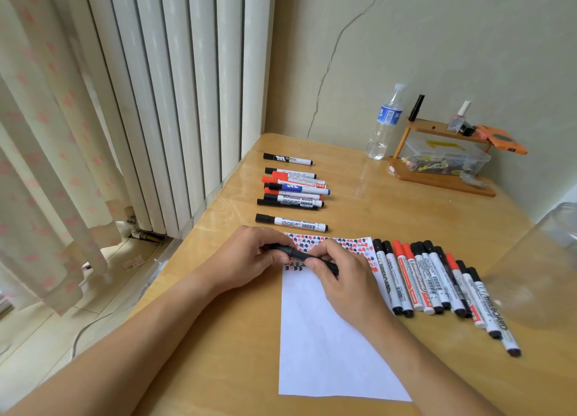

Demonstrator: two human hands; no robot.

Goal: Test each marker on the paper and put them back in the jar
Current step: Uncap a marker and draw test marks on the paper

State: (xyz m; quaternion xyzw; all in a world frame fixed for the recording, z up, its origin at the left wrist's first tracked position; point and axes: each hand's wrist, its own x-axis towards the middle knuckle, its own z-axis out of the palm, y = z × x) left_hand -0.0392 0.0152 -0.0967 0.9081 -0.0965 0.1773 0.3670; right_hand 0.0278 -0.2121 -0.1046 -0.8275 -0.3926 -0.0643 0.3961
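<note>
Your left hand [249,253] and right hand [337,269] both pinch the black marker [299,255] between curled fingers — it lies crosswise over the paper [327,347], cap end leftward — pull apart along that axis.

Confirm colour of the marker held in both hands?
Black marker, gripped by left hand and right hand; head view.

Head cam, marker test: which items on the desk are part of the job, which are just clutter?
Job:
black marker, held by left hand and right hand
paper with test marks
row of markers right of paper
pile of markers behind paper
clear jar, right edge

Clutter:
water bottle
wooden rack
plastic box
nail polish
</note>
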